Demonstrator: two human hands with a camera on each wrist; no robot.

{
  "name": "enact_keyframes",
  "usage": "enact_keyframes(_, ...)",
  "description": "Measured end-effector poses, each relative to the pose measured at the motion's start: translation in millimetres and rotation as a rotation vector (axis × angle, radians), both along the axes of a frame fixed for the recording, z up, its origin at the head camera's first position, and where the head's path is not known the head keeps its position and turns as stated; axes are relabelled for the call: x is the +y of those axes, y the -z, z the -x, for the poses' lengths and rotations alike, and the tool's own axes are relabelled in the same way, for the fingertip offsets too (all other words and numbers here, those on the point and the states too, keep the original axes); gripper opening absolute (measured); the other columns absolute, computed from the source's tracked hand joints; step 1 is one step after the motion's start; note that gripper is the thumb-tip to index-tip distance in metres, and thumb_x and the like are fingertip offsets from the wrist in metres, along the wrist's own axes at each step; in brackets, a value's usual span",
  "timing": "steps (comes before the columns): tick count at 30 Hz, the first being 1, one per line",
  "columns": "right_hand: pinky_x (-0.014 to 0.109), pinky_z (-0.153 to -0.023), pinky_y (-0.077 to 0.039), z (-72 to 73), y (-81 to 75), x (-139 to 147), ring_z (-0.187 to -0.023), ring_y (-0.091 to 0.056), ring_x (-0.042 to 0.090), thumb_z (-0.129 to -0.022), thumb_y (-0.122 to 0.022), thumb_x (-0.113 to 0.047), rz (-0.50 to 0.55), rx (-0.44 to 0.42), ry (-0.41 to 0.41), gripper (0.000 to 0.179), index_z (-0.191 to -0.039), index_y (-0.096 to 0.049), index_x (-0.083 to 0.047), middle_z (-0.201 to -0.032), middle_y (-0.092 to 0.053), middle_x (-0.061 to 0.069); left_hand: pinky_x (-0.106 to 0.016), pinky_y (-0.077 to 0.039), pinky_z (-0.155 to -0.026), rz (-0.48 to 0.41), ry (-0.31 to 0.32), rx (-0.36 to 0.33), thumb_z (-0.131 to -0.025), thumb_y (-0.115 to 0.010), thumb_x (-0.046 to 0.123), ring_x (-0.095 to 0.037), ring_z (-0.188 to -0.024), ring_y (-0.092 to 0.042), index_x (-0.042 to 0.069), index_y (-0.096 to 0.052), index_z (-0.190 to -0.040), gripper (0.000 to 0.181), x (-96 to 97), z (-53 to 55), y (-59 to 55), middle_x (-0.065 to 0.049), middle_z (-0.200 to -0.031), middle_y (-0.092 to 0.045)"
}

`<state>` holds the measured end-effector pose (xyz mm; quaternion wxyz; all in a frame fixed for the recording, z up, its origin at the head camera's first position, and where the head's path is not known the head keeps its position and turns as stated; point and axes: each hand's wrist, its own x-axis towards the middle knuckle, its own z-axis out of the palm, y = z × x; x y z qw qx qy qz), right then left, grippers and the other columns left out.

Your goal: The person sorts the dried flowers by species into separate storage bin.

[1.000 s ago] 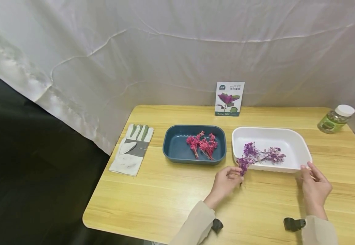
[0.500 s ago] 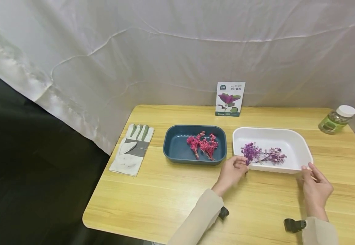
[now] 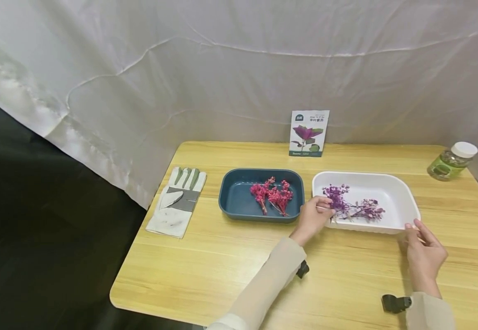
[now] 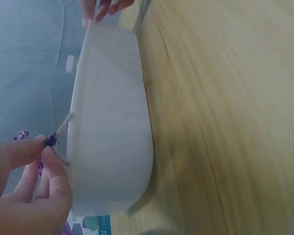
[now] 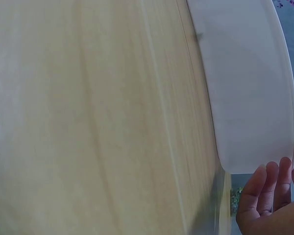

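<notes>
My left hand (image 3: 312, 217) pinches the stem end of a purple dried flower sprig (image 3: 336, 196) over the near left corner of the white tray (image 3: 393, 195). In the left wrist view, twine ends (image 4: 64, 123) stick out beside the thumb and finger of that hand (image 4: 34, 191), right at the tray's rim. Another purple dried sprig (image 3: 370, 211) lies inside this tray, overlapped by the held one in the head view. At the near right corner, my right hand (image 3: 425, 252) holds the rim between thumb and fingers; the right wrist view shows its fingers (image 5: 270, 183) against the tray's end.
Left of the white tray stands a dark blue tray (image 3: 236, 197) with pink-red dried sprigs (image 3: 280, 199). A work glove (image 3: 177, 201) lies at the table's left edge. A seed packet (image 3: 308, 133) leans at the back, and a lidded jar (image 3: 451, 161) stands back right.
My left hand has carried the purple sprig forward and slightly right, from in front of the white tray's near left corner to over it. The right hand keeps its hold on the rim.
</notes>
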<state>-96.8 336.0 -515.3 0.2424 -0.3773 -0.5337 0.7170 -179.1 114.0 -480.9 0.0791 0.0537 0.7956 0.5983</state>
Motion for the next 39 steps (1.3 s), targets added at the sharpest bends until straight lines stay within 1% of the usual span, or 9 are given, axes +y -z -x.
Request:
enact_keyframes(6,0.007,-0.054,-0.051,-0.8,-0.4,0,-0.059,-0.056,-0.004,-0.084,-0.075,-0.013,-0.015,-0.010,-0.003,0.034,-0.118,-0.072,-0.017,-0.080,-0.058,-0.011,-0.013,-0.050,-0.070,-0.008,-0.026,-0.005,-0.084,-0.074,0.010,-0.006,-0.080,-0.067,0.011,-0.070,-0.105,0.021,3.7,6.4,-2.1,-0.003,-0.096,-0.073)
enact_keyframes(11,0.007,-0.053,-0.050,-0.6,-1.4,0,-0.058,-0.057,-0.004,-0.084,-0.075,-0.013,-0.015,0.001,0.000,0.032,-0.115,-0.073,-0.018,-0.078,-0.058,-0.011,-0.014,-0.051,-0.073,-0.024,-0.025,0.002,-0.085,-0.074,0.011,-0.007,-0.083,-0.067,0.009,-0.070,-0.107,0.022,4.1,7.1,-1.7,-0.004,-0.097,-0.073)
enact_keyframes(16,0.007,-0.052,-0.050,-0.6,0.4,0,-0.055,-0.058,-0.004,-0.084,-0.075,-0.012,-0.034,0.021,0.000,0.033,-0.116,-0.072,-0.015,-0.073,-0.061,-0.012,-0.013,-0.051,-0.074,-0.047,-0.013,0.016,-0.085,-0.074,0.009,-0.006,-0.083,-0.066,0.007,-0.070,-0.107,0.023,0.2,5.3,0.7,-0.005,-0.098,-0.073)
enact_keyframes(21,0.007,-0.053,-0.051,0.1,1.3,0,-0.056,-0.059,-0.003,-0.083,-0.076,-0.013,-0.033,0.017,-0.002,0.034,-0.117,-0.072,-0.015,-0.071,-0.062,-0.012,-0.012,-0.052,-0.075,-0.132,-0.044,0.009,-0.085,-0.072,0.006,-0.003,-0.080,-0.064,0.003,-0.069,-0.108,0.023,-6.4,-0.9,6.0,-0.008,-0.098,-0.073)
enact_keyframes(24,0.007,-0.053,-0.051,0.6,1.5,0,-0.056,-0.059,-0.003,-0.084,-0.075,-0.013,-0.034,0.008,-0.011,0.034,-0.118,-0.072,-0.016,-0.072,-0.062,-0.013,-0.013,-0.052,-0.075,-0.167,-0.065,0.007,-0.086,-0.071,0.005,-0.001,-0.079,-0.062,0.002,-0.069,-0.107,0.022,-13.6,-6.1,11.2,-0.008,-0.097,-0.073)
enact_keyframes(29,0.007,-0.053,-0.050,2.9,-0.2,2,-0.058,-0.058,-0.004,-0.084,-0.076,-0.015,-0.051,-0.018,-0.034,0.033,-0.117,-0.072,-0.018,-0.074,-0.062,-0.014,-0.015,-0.054,-0.080,-0.246,-0.052,0.010,-0.086,-0.070,0.005,-0.003,-0.083,-0.063,0.001,-0.068,-0.107,0.021,-29.8,-13.6,20.0,-0.010,-0.098,-0.071)
enact_keyframes(32,0.005,-0.054,-0.047,2.0,-1.5,5,-0.063,-0.055,-0.005,-0.084,-0.076,-0.019,-0.104,-0.074,-0.073,0.035,-0.119,-0.071,-0.020,-0.076,-0.061,-0.018,-0.017,-0.055,-0.081,-0.302,-0.053,0.002,-0.086,-0.071,0.005,-0.004,-0.084,-0.063,-0.001,-0.067,-0.108,0.024,-43.2,-19.8,24.2,-0.012,-0.100,-0.070)
enact_keyframes(35,0.004,-0.054,-0.044,-1.7,-2.8,7,-0.070,-0.051,-0.005,-0.086,-0.074,-0.026,-0.155,-0.151,-0.116,0.039,-0.124,-0.068,-0.022,-0.083,-0.058,-0.021,-0.018,-0.056,-0.082,-0.328,-0.070,0.025,-0.085,-0.071,0.004,-0.003,-0.083,-0.063,-0.003,-0.066,-0.108,0.024,-58.2,-26.2,28.0,-0.016,-0.101,-0.070)
enact_keyframes(39,0.003,-0.056,-0.044,-6.3,-4.2,7,-0.077,-0.049,-0.003,-0.088,-0.071,-0.031,-0.201,-0.192,-0.133,0.041,-0.128,-0.066,-0.022,-0.094,-0.054,-0.019,-0.018,-0.055,-0.080,-0.350,-0.121,0.049,-0.084,-0.072,0.002,-0.005,-0.083,-0.063,-0.004,-0.066,-0.106,0.024,-80.4,-31.2,31.9,-0.021,-0.101,-0.069)
